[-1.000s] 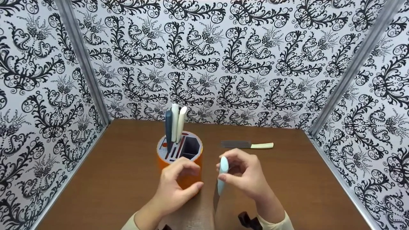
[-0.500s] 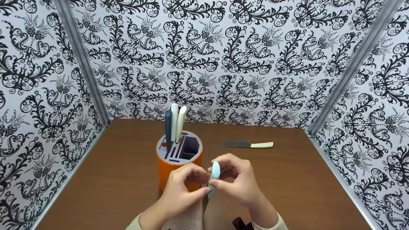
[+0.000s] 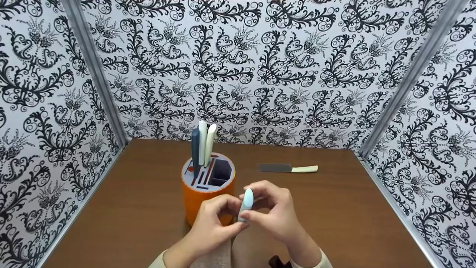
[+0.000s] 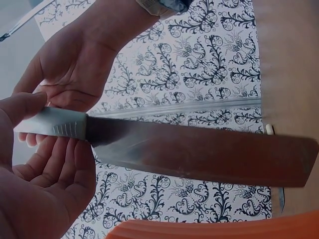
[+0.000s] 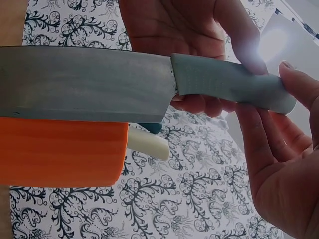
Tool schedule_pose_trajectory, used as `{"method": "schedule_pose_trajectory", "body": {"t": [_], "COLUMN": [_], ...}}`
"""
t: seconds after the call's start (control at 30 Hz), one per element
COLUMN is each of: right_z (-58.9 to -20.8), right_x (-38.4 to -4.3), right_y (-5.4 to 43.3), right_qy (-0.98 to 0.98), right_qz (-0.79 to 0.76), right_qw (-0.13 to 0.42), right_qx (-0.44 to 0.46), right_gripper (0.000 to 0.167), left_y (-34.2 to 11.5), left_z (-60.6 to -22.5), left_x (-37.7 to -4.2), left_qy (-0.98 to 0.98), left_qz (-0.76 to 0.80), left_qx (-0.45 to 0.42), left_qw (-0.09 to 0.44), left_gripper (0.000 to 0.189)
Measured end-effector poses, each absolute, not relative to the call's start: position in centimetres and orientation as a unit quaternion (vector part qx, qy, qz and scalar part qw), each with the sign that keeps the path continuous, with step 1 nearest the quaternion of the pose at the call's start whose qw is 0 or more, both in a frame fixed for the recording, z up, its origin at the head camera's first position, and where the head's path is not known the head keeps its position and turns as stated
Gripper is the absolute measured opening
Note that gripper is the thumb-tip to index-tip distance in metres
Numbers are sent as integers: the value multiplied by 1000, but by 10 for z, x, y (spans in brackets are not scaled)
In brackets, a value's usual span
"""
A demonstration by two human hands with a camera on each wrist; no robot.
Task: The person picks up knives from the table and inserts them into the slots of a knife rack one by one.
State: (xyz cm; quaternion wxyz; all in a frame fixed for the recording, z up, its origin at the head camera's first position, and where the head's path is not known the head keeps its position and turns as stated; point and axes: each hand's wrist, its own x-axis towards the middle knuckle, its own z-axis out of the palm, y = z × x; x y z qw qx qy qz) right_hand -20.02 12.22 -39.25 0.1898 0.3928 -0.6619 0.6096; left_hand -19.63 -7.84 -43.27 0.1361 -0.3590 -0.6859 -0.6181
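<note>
A broad-bladed kitchen knife with a pale blue handle [image 3: 245, 204] is held upright, blade down, between both hands. My left hand [image 3: 212, 223] pinches the handle near the blade with thumb and fingers. Higher up, the thumb and fingers of my right hand [image 3: 277, 212] pinch the handle's end. In the left wrist view the wide steel blade [image 4: 199, 152] shows along its length. Just beyond the left hand stands an orange round knife block [image 3: 206, 203] with a grey slotted top. The blade overlaps the block in the right wrist view; whether they touch I cannot tell.
Dark blue [image 3: 195, 149], white [image 3: 202, 143] and cream [image 3: 210, 143] knife handles rise from the block's left and back slots. Another knife with a cream handle [image 3: 305, 169] lies flat on the brown table [image 3: 346, 208], back right. Patterned walls [image 3: 238, 74] enclose the table.
The right hand has moved left with the knife, closer to the block. My left hand, apart from it a second ago, now pinches the handle as well.
</note>
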Motion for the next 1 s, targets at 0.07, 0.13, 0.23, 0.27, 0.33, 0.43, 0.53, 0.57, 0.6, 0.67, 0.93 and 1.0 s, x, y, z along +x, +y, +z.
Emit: {"method": "schedule_pose_trajectory", "body": {"t": [0.07,0.13,0.23,0.27,0.33,0.43,0.53,0.57,0.6,0.67,0.93,1.0], "right_z": [-393,-393,-394,-394,-394,-393,-392,-392,-392,-392,-393,-392], "right_x": [-200,-199,-199,-199,-198,-197,-196,-196,-196,-195,-193,-193], "right_y": [121,120,119,118,118,117,116,115,115,114,112,112], "right_qy": [-664,-668,-672,-672,-672,-670,-667,-667,-667,-668,-667,-671], "right_qz": [610,609,611,613,615,617,619,620,621,621,611,609], "right_qw": [194,198,201,201,202,206,211,209,207,202,207,208], "right_qx": [386,378,367,364,359,357,357,356,357,358,374,369], "right_gripper": [44,45,46,46,45,44,43,43,43,42,42,42], "left_y": [-78,-77,-76,-76,-76,-76,-77,-77,-77,-77,-79,-78], "left_z": [-433,-433,-434,-434,-435,-434,-433,-432,-432,-431,-430,-430], "left_x": [-196,-196,-196,-196,-196,-195,-195,-195,-195,-196,-194,-194], "left_qy": [-686,-687,-687,-688,-688,-691,-696,-698,-700,-702,-707,-704], "left_qz": [-618,-619,-618,-618,-618,-619,-618,-617,-615,-611,-602,-597], "left_qx": [-356,-352,-350,-349,-347,-342,-338,-337,-338,-340,-341,-348], "left_qw": [141,146,152,153,154,150,140,137,134,134,149,162], "left_gripper": [23,22,22,21,21,20,19,19,19,19,18,17]}}
